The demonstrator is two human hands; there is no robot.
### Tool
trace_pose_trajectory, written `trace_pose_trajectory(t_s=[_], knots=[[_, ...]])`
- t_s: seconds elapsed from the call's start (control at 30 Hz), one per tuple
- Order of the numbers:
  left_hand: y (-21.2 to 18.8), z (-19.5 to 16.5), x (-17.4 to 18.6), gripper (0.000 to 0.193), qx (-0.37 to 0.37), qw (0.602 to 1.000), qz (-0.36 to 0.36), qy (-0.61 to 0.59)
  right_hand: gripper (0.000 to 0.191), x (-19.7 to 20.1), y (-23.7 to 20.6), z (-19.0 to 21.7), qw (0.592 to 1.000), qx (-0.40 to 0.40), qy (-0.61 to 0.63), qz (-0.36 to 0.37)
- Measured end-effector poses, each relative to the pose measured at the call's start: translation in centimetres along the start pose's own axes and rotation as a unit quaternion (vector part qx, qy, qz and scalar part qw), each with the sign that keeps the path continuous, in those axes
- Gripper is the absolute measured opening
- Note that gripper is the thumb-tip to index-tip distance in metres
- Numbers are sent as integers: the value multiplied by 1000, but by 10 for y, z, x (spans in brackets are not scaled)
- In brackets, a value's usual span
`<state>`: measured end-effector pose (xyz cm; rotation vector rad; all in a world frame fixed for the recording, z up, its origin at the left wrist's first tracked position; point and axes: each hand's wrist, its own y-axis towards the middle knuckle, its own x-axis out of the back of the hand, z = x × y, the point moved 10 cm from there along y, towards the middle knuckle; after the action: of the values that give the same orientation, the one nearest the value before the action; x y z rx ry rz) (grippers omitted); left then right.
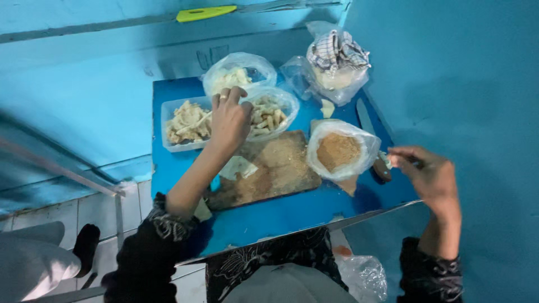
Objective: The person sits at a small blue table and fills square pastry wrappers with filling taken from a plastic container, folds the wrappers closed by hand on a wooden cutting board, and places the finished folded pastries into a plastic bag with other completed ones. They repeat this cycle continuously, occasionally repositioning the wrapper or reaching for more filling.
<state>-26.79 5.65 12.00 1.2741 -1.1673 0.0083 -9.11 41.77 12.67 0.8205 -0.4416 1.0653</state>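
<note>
The table (281, 216) is bright blue, as are the walls around it. The wooden board (281, 168) is brown, dusted with tan crumbs. The clear bag on the right (339, 150) holds orange-brown crumbs; the clear bag at the far side (238, 76) holds pale, cream pieces, like the translucent tub on the left (188, 124). A checked black-and-white cloth (337, 51) sits in the far right bag. A yellow-green strip (205, 13) lies far off. Both sleeves (147, 252) are black with a pale pattern.

Count of items on blue table (269, 216)

Plastic bags: 4 (341, 150). Plastic tub: 1 (185, 124). Wooden board: 1 (269, 171). Knife: 1 (371, 137). Hands: 2 (229, 122).
</note>
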Motion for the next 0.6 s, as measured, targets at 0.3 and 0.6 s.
trace_pose_trajectory(t_s=[0.3,0.6], knots=[[29,-26,-44,10,-6,994,26,101,18,-2,-46,-69,990,-88,78,-79],[33,-30,-65,8,11,986,88,143,19,13,-41,-59,984,-37,11,-173]])
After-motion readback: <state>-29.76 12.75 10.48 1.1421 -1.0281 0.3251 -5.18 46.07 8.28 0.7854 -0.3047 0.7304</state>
